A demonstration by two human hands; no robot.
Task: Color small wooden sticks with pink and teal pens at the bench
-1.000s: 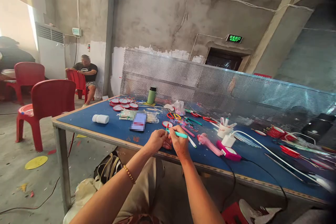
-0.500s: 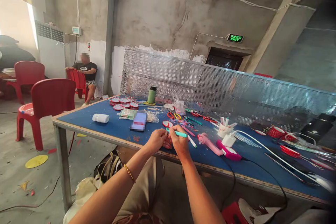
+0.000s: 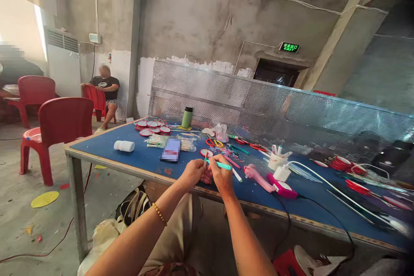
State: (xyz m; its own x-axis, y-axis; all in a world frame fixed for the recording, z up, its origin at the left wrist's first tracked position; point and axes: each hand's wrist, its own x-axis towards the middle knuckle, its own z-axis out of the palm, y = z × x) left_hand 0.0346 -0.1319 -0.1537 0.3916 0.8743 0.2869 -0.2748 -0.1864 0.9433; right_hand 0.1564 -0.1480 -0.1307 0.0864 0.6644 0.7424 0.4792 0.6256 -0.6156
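My left hand (image 3: 194, 172) is closed in a pinch near the table's front edge, around a thin stick (image 3: 205, 158) that looks red toward its top. My right hand (image 3: 221, 176) grips a teal marker pen (image 3: 222, 165) like a writing tool, its tip pointing left at the stick. Both hands are close together. Just behind them is a small red-rimmed white disc (image 3: 203, 152); whether it touches the stick I cannot tell. A white marker (image 3: 237, 175) and a pink stick (image 3: 235, 162) lie to the right of my right hand.
On the blue table (image 3: 100, 148) are a white bottle (image 3: 124, 145), a phone (image 3: 170, 150), red-rimmed discs (image 3: 152, 127), a green flask (image 3: 187, 117), scissors (image 3: 214, 142), a pink glue gun (image 3: 258, 177) and a cup of markers (image 3: 277, 159). A mesh screen (image 3: 207, 95) stands behind. A person (image 3: 108, 88) sits far left.
Almost nothing differs. The right hand and its marker pen have shifted very slightly; the left hand stays in place.
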